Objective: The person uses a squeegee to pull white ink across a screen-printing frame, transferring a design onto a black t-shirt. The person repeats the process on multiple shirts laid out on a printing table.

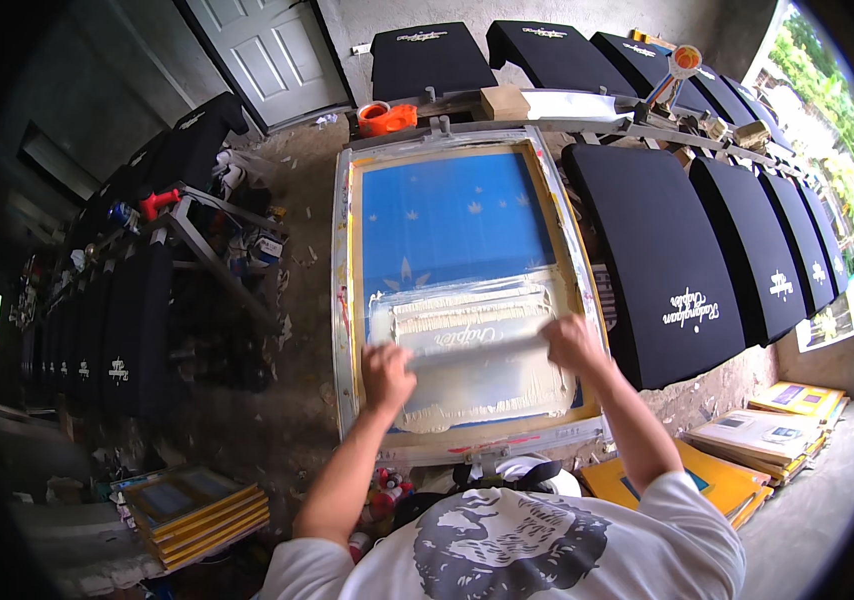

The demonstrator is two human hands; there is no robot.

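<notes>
Squeegee [479, 349], blurred: toward six o'clock within frame [344, 250]; left hand [387, 376] closed round its nine-o'clock end, right hand [575, 346] its three-o'clock end. White ink [487, 411]: uneven pressure could streak it. Black shirt [652, 260], three o'clock: drips might stain.

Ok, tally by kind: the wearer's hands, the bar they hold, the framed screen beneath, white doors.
Hands: 2 (left hand, right hand)
Blurred squeegee: 1
Framed screen beneath: 1
White door: 1
Total: 5
</notes>
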